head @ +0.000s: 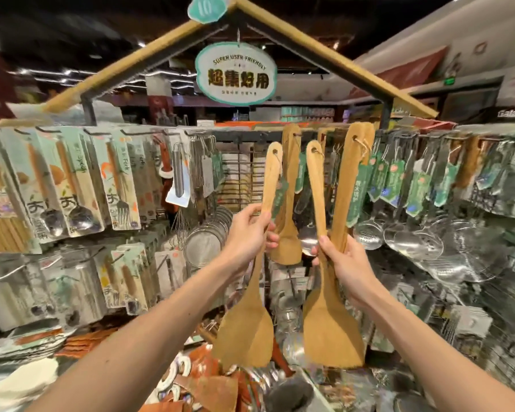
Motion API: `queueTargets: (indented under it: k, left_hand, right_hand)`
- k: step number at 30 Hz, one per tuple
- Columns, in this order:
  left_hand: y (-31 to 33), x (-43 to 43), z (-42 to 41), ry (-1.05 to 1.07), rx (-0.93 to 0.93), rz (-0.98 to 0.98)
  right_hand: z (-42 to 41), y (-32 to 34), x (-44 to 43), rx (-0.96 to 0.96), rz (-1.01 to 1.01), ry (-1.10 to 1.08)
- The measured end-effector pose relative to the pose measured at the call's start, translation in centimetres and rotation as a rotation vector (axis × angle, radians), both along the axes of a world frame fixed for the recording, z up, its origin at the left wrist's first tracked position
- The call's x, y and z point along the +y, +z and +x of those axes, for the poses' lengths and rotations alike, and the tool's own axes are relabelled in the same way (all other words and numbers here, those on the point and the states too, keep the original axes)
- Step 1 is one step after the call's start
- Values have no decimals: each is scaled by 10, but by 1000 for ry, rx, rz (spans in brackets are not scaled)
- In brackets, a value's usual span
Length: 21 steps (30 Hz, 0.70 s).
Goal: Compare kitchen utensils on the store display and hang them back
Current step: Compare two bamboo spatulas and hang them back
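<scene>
Between the two sets of fingers, a flat light-brown wooden spatula hung blade down from the dark display rail, free of both hands. The left hand had its fingers wrapped round the handle of a broad-bladed wooden turner. Its holed end stood above the fingers and its blade hung below the wrist. The right hand had its fingers clamped on two wooden handles held together. One was a shorter wooden turner whose wide blade hung below the fingers. The other was a longer wooden spatula that rose higher above them, with a green paper tag tied through its hole with twine. Perforated steel skimmers hung to the right of the right fingers. Carded forks and spoons hung to the left of the left fingers.
</scene>
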<state>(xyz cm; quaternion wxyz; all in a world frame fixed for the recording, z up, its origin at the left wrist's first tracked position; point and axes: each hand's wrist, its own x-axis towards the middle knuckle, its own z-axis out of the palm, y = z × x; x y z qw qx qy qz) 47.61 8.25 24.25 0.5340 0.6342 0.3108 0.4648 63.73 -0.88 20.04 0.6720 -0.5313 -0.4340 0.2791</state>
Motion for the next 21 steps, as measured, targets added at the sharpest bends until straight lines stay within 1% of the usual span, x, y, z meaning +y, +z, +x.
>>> queueTargets:
  k: [3, 7, 16, 21]
  left_hand:
    - [23, 7, 26, 7, -16, 26]
    - [36, 16, 54, 31, -9, 41]
    - [22, 23, 87, 41, 15, 52]
    - [23, 34, 95, 75, 28, -5]
  right_hand:
    - [8, 11, 2, 3, 34, 2]
    - [19, 17, 0, 2, 65, 11]
    - [35, 17, -6, 29, 44, 22]
    - [40, 17, -1, 29, 38, 31]
